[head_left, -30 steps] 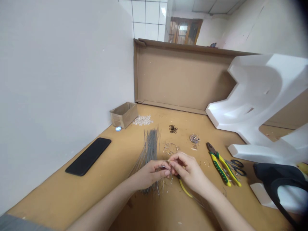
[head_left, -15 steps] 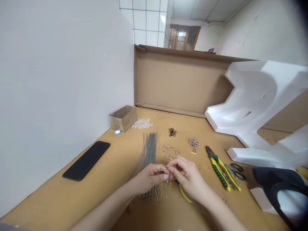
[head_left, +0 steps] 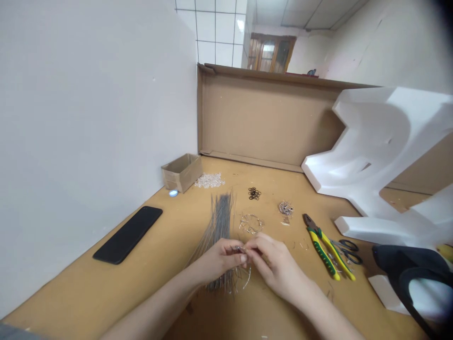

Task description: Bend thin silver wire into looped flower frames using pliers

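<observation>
- Across the lower view, a brown bench (head_left: pixel 78 304), supplies spread in separate heaps, presumably to keep kinds from mixing.
- Along the far side, an upright cardboard tray (head_left: pixel 269 118), likely serving as a screen.
- At right, white moulded foam (head_left: pixel 371 120), propped up, perhaps as a barrier too.
- In the centre, a bundle of grey wires (head_left: pixel 222 219), partly beneath the left hand (head_left: pixel 221 259), probably for easy picking.
- By the wall, a black smartphone (head_left: pixel 128 235), well apart from the handwork.
- Farther back, a small open box (head_left: pixel 183 175), tucked against the wall.
- Opposite the left hand, the right hand (head_left: pixel 278 262), meeting tip to tip; thumb and forefinger pinched on each.
- To the right, yellow-and-green pliers (head_left: pixel 316 231), handles towards the person, apparently for quick pickup; just beside, black-handled scissors (head_left: pixel 340 245).
- Beyond the hands, clear bits (head_left: pixel 210 180), silvery metal bits (head_left: pixel 286 208) and black rings (head_left: pixel 254 193).
- Between both sets of fingers, above the bundle's near part, a thin silvery wire piece (head_left: pixel 239 249), seemingly pinched from both sides for fine control; exact contact too small to make out.
</observation>
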`<action>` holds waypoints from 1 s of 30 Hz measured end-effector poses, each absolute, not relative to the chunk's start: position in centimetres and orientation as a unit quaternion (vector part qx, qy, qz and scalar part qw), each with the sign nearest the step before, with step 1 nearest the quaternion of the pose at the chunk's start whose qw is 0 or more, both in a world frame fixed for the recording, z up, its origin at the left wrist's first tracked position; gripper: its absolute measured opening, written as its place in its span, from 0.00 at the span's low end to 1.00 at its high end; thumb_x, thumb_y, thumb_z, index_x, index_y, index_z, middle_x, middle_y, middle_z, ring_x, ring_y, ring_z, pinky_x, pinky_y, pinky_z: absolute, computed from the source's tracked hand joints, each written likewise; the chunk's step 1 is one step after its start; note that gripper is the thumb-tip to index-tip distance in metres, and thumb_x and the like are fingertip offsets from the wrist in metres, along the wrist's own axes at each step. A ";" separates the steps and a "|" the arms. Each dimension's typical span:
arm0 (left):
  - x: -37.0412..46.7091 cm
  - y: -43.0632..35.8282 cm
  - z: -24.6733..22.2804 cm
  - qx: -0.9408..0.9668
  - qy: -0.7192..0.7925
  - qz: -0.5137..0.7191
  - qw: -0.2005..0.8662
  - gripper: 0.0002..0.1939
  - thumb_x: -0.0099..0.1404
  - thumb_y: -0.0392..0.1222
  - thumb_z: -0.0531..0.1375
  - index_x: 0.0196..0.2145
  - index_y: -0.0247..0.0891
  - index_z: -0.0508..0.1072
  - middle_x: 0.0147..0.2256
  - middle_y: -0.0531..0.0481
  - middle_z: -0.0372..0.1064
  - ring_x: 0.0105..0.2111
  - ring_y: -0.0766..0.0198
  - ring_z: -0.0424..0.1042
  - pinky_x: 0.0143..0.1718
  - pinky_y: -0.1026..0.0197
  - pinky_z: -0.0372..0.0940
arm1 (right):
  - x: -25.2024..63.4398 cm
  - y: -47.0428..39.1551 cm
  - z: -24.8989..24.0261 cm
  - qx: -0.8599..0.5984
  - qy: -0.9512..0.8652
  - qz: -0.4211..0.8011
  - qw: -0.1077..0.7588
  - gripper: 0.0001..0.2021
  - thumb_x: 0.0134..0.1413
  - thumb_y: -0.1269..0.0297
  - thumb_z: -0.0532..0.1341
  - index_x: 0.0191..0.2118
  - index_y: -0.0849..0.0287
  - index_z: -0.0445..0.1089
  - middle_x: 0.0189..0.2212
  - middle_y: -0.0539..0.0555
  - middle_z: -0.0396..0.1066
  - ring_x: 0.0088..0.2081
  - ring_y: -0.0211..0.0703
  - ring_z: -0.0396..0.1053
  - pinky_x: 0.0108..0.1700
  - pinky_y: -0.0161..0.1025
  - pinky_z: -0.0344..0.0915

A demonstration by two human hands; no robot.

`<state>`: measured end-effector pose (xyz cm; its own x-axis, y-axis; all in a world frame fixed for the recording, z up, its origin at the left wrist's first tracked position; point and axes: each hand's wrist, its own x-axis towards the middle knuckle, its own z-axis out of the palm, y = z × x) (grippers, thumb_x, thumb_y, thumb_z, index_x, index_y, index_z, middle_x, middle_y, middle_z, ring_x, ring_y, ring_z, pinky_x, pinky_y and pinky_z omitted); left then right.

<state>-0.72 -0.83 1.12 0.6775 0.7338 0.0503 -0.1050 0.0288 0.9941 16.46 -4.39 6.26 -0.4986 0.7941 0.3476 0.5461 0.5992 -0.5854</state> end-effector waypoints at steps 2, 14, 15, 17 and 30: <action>-0.6 -0.9 1.1 0.607 0.253 0.317 0.683 0.13 0.56 0.47 0.59 0.27 0.31 0.70 0.25 0.52 0.64 0.28 0.68 0.62 0.33 0.66 0.56 | 16.3 -4.6 6.1 -0.386 -0.856 0.183 0.292 0.07 0.58 0.72 0.50 0.36 0.59 0.64 0.30 0.53 0.65 0.32 0.37 0.63 0.34 0.33 0.60; -0.3 -0.9 1.4 0.609 0.278 0.330 0.665 0.10 0.55 0.43 0.61 0.30 0.33 0.71 0.28 0.51 0.69 0.31 0.66 0.66 0.37 0.64 0.60 | 16.6 -3.0 5.8 -0.458 -0.766 0.265 0.366 0.05 0.53 0.67 0.56 0.30 0.59 0.69 0.24 0.50 0.65 0.26 0.35 0.63 0.28 0.33 0.59; -0.3 -0.9 1.4 0.614 0.284 0.335 0.656 0.09 0.54 0.43 0.62 0.30 0.33 0.71 0.29 0.51 0.70 0.32 0.66 0.66 0.38 0.64 0.60 | 16.7 -2.8 5.7 -0.465 -0.749 0.291 0.371 0.06 0.53 0.66 0.57 0.30 0.59 0.69 0.23 0.50 0.64 0.25 0.35 0.62 0.27 0.32 0.59; -0.3 -0.9 1.5 0.627 0.292 0.337 0.639 0.09 0.54 0.42 0.62 0.31 0.33 0.72 0.31 0.50 0.71 0.34 0.65 0.67 0.39 0.63 0.60 | 16.8 -2.4 5.4 -0.472 -0.716 0.349 0.378 0.07 0.51 0.63 0.58 0.29 0.60 0.69 0.20 0.49 0.63 0.23 0.35 0.61 0.25 0.32 0.58; -0.1 -0.6 0.9 0.539 0.291 0.328 0.719 0.21 0.62 0.53 0.51 0.39 0.31 0.72 0.38 0.40 0.72 0.39 0.58 0.70 0.43 0.56 0.61 | 17.7 -1.1 3.9 -0.474 -0.588 0.507 0.416 0.14 0.45 0.53 0.62 0.30 0.61 0.66 0.17 0.45 0.63 0.18 0.32 0.61 0.22 0.31 0.58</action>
<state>-0.05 -0.59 0.89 0.6159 0.7851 -0.0650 -0.1585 0.2043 0.9660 17.65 -1.10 3.94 -0.2046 0.9788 0.0083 0.1363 0.0368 -0.9900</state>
